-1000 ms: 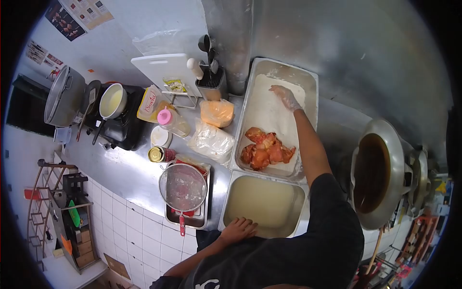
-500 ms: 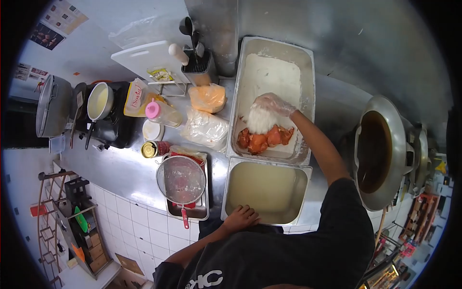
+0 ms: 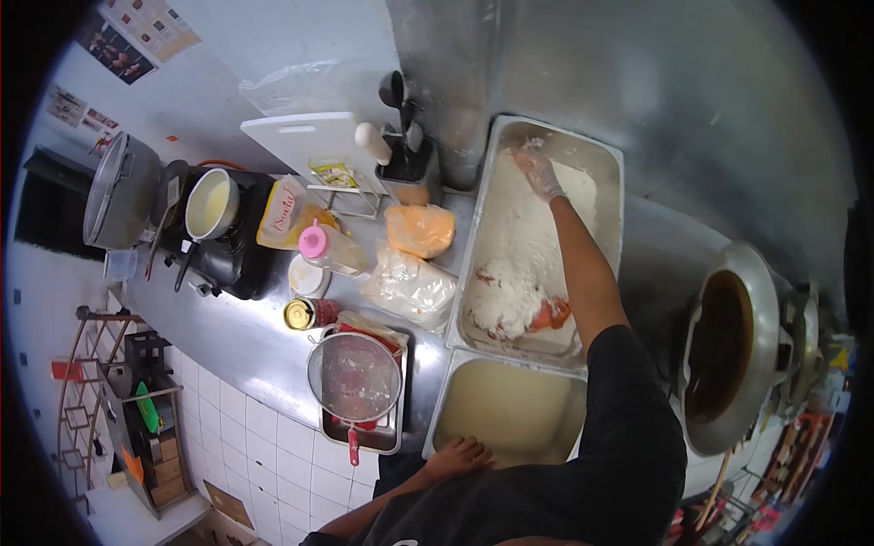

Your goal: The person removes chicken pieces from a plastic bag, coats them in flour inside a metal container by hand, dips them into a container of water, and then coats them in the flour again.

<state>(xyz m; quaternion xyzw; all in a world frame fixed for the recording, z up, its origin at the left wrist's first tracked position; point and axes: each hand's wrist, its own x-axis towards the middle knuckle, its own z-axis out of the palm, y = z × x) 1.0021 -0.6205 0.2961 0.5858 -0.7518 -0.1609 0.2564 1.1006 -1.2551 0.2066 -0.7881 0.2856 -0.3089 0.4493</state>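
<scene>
In the upper centre, the gloved right hand [image 3: 539, 173] is at the flour [image 3: 574, 196] in a tray [image 3: 607, 214]; I cannot tell if it grasps any. Mostly floured meat [image 3: 552, 314] lies just below centre. Lower down, the left hand [image 3: 462, 457] rests, fingers loosely extended, on a pan [image 3: 440, 400].
</scene>
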